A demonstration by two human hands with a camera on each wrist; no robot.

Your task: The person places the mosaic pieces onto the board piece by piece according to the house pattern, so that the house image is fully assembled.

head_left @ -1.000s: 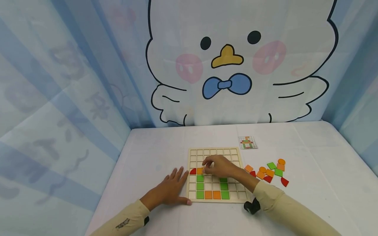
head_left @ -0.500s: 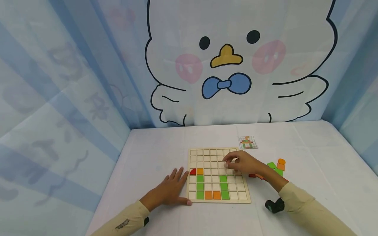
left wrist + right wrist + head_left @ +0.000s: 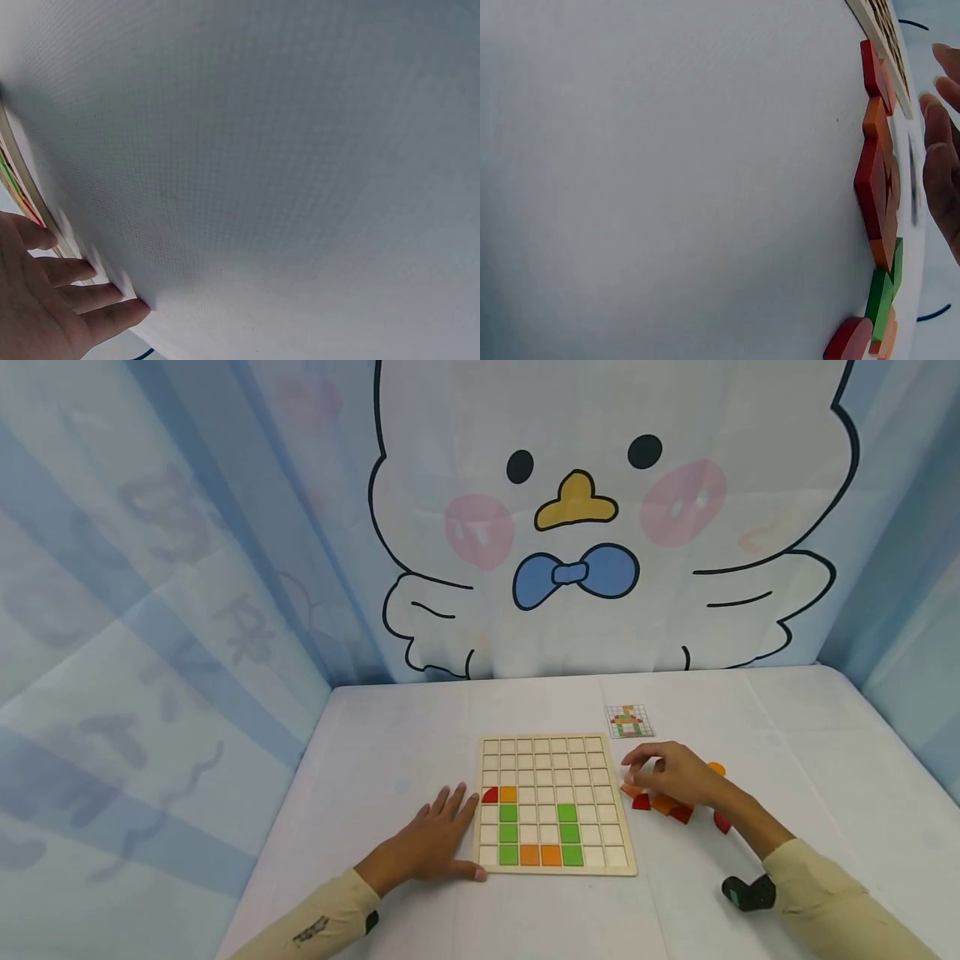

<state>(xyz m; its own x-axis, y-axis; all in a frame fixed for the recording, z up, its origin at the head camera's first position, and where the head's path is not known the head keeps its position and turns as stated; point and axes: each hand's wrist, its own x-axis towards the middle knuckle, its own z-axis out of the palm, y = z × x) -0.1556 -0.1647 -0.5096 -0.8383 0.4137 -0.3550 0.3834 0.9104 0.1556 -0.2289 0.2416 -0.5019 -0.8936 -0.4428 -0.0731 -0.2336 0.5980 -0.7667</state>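
Observation:
A pale wooden grid board (image 3: 536, 822) lies on the table. Set in its cells are a red quarter-round piece (image 3: 490, 795), an orange square (image 3: 507, 794) beside it, two columns of green squares (image 3: 567, 833) and two orange squares between them in the bottom row. My left hand (image 3: 435, 839) rests with fingers spread on the table, touching the board's left edge. Above the loose pieces to the right of the board hovers my right hand (image 3: 671, 772), thumb and fingers bent loosely. Nothing shows between them in the right wrist view, where red, orange and green pieces (image 3: 871, 184) lie beneath.
Behind the board, to the right, lies a small card (image 3: 630, 721) with a coloured grid picture. A cartoon-printed curtain (image 3: 577, 635) hangs at the table's far edge. The right hand partly covers the loose pieces, among them a red one (image 3: 722, 822).
My right hand has moved rightward from beside the orange square on the board to above the loose pieces. The left hand stays where it was, and the pieces on the board look unchanged.

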